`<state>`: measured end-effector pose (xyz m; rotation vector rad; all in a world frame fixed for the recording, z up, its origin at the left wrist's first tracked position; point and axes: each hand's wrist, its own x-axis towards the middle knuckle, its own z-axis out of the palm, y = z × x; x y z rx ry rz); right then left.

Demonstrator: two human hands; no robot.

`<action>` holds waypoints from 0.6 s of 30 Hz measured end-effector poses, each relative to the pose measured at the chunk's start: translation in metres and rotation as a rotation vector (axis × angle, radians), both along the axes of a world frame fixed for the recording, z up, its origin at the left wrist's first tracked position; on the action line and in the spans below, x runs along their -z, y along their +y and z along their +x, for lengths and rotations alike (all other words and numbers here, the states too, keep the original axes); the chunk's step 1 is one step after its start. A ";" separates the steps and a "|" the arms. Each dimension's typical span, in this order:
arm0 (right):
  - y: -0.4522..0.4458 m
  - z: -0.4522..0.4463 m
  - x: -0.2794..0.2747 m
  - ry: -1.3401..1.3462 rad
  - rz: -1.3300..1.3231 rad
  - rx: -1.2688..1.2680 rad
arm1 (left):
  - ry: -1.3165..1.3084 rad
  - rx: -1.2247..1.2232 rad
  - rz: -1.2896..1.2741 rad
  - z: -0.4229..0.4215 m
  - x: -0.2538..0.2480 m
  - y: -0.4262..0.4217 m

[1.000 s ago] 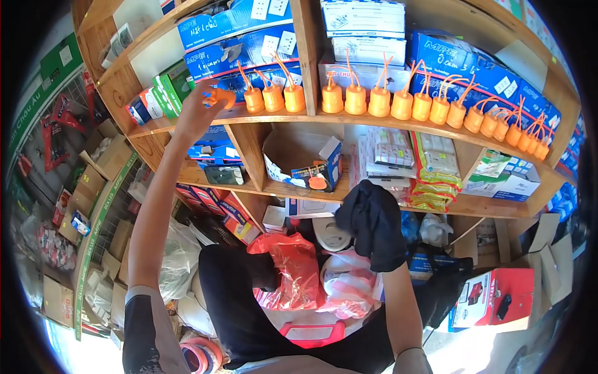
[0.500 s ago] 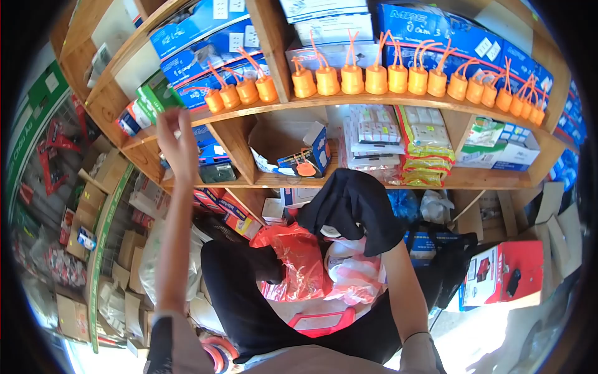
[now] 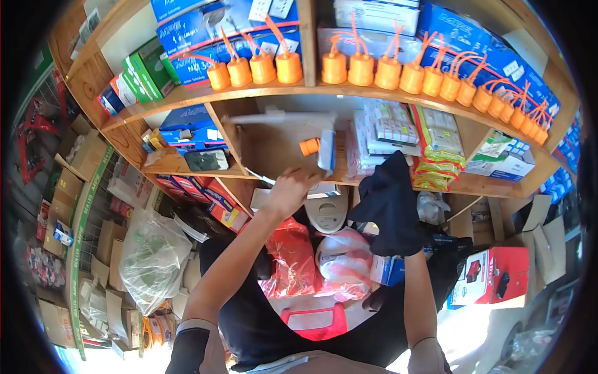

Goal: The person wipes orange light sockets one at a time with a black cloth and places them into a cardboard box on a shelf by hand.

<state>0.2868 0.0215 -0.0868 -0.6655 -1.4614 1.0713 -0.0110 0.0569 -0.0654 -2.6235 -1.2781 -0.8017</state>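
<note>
My left hand (image 3: 293,190) is at the front of an open cardboard box (image 3: 268,146) on the middle shelf. Its fingers are curled at the box's lower front edge, partly blurred. The box is tipped forward, and one orange lamp holder (image 3: 309,147) shows inside near its blue-printed side. A black cloth (image 3: 392,206) covers my right hand and hangs in folds in front of the shelf; the fingers are hidden under it. Along the shelf above stands a row of orange lamp holders (image 3: 387,73) with wire leads pointing up.
Packs of white switch plates (image 3: 389,134) sit right of the box. Blue boxes (image 3: 230,31) fill the upper shelf. Below are a red plastic bag (image 3: 293,255), a striped bag (image 3: 342,262) and a red stool (image 3: 317,321). A red-and-white carton (image 3: 495,274) stands at the right.
My left hand has come down from the green box on the upper left shelf to the cardboard box, which has tipped. The black cloth has shifted right. The view has moved too.
</note>
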 end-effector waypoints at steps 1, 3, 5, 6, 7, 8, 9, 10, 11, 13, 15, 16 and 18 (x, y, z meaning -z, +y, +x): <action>0.000 0.000 0.002 -0.055 0.006 -0.002 | 0.097 -0.036 -0.039 -0.001 0.009 -0.001; -0.004 0.000 0.007 -0.168 0.009 -0.016 | 0.064 -0.006 -0.021 0.003 0.012 0.002; 0.010 -0.017 -0.001 -0.268 0.031 -0.026 | 0.068 0.063 0.003 0.000 0.007 0.009; 0.009 -0.018 -0.002 -0.313 0.050 -0.026 | 0.057 0.059 0.005 -0.003 0.006 0.014; 0.019 -0.025 -0.008 -0.353 0.067 -0.021 | -0.107 0.127 -0.185 -0.007 0.003 0.018; 0.013 -0.026 -0.006 -0.389 0.081 -0.014 | -0.266 0.195 -0.379 -0.011 0.001 0.020; 0.013 -0.029 -0.007 -0.425 0.094 -0.009 | -0.413 0.178 -0.517 -0.012 -0.006 0.019; 0.013 -0.032 -0.008 -0.460 0.109 -0.003 | -0.415 0.181 -0.519 -0.015 -0.007 0.024; 0.015 -0.035 -0.010 -0.496 0.124 0.004 | -0.587 0.042 -0.753 -0.017 -0.010 0.031; 0.017 -0.039 -0.014 -0.568 0.150 0.023 | -0.644 -0.043 -0.824 -0.022 -0.004 0.058; 0.022 -0.040 -0.020 -0.642 0.173 0.052 | -0.450 -0.084 -0.862 -0.020 -0.010 0.085; 0.019 -0.044 -0.022 -0.678 0.185 0.069 | -0.191 -0.058 -0.482 -0.019 0.001 0.103; 0.013 -0.036 -0.024 -0.746 0.208 0.111 | 0.081 -0.114 -0.533 -0.022 0.008 0.133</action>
